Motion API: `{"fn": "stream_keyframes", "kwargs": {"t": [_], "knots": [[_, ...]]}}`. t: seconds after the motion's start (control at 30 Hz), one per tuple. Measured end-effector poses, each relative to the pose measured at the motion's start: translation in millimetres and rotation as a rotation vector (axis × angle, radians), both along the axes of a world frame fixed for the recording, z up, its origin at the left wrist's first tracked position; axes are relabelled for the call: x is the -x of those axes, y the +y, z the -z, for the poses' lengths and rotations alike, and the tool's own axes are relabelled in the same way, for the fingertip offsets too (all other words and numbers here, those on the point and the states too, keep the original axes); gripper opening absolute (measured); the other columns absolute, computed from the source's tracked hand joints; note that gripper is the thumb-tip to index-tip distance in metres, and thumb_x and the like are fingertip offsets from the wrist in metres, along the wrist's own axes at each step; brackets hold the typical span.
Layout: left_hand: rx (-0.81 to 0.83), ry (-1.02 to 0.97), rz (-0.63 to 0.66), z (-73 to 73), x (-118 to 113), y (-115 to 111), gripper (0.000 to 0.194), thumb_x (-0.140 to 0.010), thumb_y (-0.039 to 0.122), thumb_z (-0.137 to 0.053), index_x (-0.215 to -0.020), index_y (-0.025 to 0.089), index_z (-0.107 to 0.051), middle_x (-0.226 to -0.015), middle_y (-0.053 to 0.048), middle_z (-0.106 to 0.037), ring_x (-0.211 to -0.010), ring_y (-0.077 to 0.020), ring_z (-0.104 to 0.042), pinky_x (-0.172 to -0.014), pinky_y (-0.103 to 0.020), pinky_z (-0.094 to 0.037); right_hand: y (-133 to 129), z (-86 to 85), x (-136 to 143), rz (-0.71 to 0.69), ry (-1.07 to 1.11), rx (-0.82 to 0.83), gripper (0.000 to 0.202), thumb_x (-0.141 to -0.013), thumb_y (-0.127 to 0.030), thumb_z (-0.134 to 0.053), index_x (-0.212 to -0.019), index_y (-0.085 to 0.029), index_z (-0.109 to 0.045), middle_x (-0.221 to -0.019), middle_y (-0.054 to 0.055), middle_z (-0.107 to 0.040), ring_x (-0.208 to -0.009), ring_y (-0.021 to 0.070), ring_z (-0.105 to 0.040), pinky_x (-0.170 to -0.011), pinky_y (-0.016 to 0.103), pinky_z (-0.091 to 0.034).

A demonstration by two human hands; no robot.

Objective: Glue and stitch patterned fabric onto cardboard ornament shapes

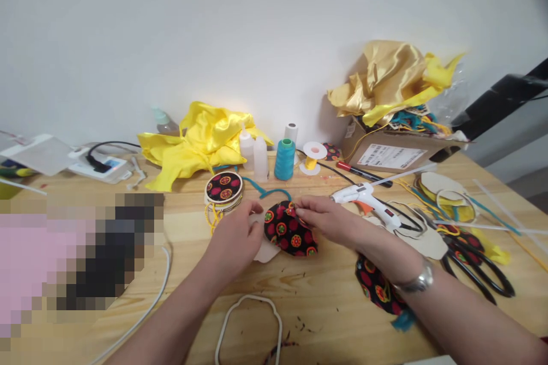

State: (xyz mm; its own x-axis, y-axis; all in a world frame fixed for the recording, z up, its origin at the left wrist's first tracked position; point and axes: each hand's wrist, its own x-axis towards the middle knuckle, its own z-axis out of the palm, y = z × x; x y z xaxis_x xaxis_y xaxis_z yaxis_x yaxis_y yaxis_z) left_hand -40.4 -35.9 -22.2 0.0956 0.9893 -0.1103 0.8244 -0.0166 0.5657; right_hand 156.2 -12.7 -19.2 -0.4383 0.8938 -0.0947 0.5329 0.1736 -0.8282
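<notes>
My right hand (314, 214) pinches the upper edge of a black patterned fabric piece (293, 231) with red, orange and green motifs. Beside it, my left hand (246, 228) has its fingers curled on a white flat shape (266, 248), which lies partly under the fabric. A teal cord (276, 191) curves just above the fabric. Below my hands, a white scalloped frame (248, 298) rests on the wooden table (188, 285). Another patterned piece (377, 285) with teal threads lies under my right forearm.
Glue gun (363, 199), black scissors (479, 274) and cords are at the right. Behind stand a teal thread cone (285, 161), bottles (260, 159), yellow satin (197, 142) and a cardboard box (385, 151). Stacked round pieces (223, 188) sit left of centre; a white cable (160, 285) runs at the left.
</notes>
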Motion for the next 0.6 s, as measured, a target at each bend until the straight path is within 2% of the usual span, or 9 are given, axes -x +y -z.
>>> {"fn": "stream_keyframes", "kwargs": {"t": [0.07, 0.17, 0.23, 0.33, 0.43, 0.5, 0.6], "knots": [[-0.019, 0.023, -0.008, 0.5, 0, 0, 0.029, -0.073, 0.016, -0.041, -0.097, 0.019, -0.056, -0.089, -0.005, -0.066, -0.083, -0.0232, -0.061, -0.071, -0.033, -0.045, 14, 4.1, 0, 0.04, -0.006, -0.067, 0.018, -0.083, -0.018, -0.04, -0.071, -0.017, -0.053, -0.072, 0.001, -0.057, -0.07, 0.015, -0.052, -0.066, 0.028, -0.041], [-0.052, -0.01, -0.033, 3.7, 0, 2, 0.03, -0.073, 0.015, -0.041, -0.1, 0.017, -0.056, -0.093, -0.006, -0.066, -0.087, -0.0233, -0.061, -0.074, -0.034, -0.046, 22, 1.2, -6, 0.13, 0.027, -0.202, 0.018, -0.087, -0.019, -0.036, -0.083, -0.018, -0.054, -0.1, 0.007, -0.059, -0.096, 0.0184, -0.051, -0.085, 0.033, -0.037], [-0.094, -0.062, -0.014, 6.6, -1, 2, 0.032, -0.075, 0.015, -0.041, -0.103, 0.017, -0.056, -0.097, -0.006, -0.066, -0.09, -0.0224, -0.06, -0.078, -0.034, -0.046, 16, -7.2, -9, 0.169, 0.039, -0.294, 0.018, -0.088, -0.02, -0.035, -0.089, -0.018, -0.053, -0.102, 0.006, -0.058, -0.097, 0.018, -0.051, -0.084, 0.032, -0.037], [-0.156, -0.103, 0.074, 10.6, -3, 1, 0.033, -0.077, 0.014, -0.041, -0.107, 0.017, -0.055, -0.105, -0.006, -0.065, -0.097, -0.0212, -0.059, -0.085, -0.035, -0.044, -9, -23.8, -13, 0.2, -0.063, -0.342, 0.019, -0.09, -0.02, -0.035, -0.08, -0.019, -0.051, -0.073, 0.0, -0.057, -0.068, 0.0147, -0.051, -0.063, 0.027, -0.04], [-0.172, -0.085, 0.113, 13.3, -5, 1, 0.035, -0.078, 0.014, -0.041, -0.11, 0.016, -0.055, -0.109, -0.007, -0.064, -0.1, -0.0212, -0.058, -0.087, -0.036, -0.044, -40, -32.3, -15, 0.254, -0.208, -0.434, 0.019, -0.09, -0.018, -0.036, -0.076, -0.02, -0.049, -0.066, -0.001, -0.055, -0.058, 0.0133, -0.048, -0.054, 0.025, -0.038], [-0.181, -0.065, 0.108, 14.4, -6, 1, 0.035, -0.079, 0.013, -0.04, -0.111, 0.016, -0.055, -0.11, -0.007, -0.064, -0.099, -0.0214, -0.058, -0.087, -0.036, -0.044, -61, -27.5, -15, 0.236, -0.319, -0.631, 0.019, -0.089, -0.014, -0.036, -0.079, -0.019, -0.052, -0.075, 0.003, -0.061, -0.066, 0.0154, -0.054, -0.06, 0.028, -0.041], [-0.213, -0.021, 0.097, 15.3, -7, 1, 0.035, -0.08, 0.014, -0.04, -0.111, 0.016, -0.055, -0.111, -0.008, -0.064, -0.099, -0.0223, -0.059, -0.087, -0.037, -0.045, -88, -6.8, -12, 0.018, -0.436, -0.955, 0.021, -0.085, -0.009, -0.038, -0.088, -0.017, -0.057, -0.099, 0.009, -0.065, -0.09, 0.0218, -0.057, -0.08, 0.037, -0.041]]}}
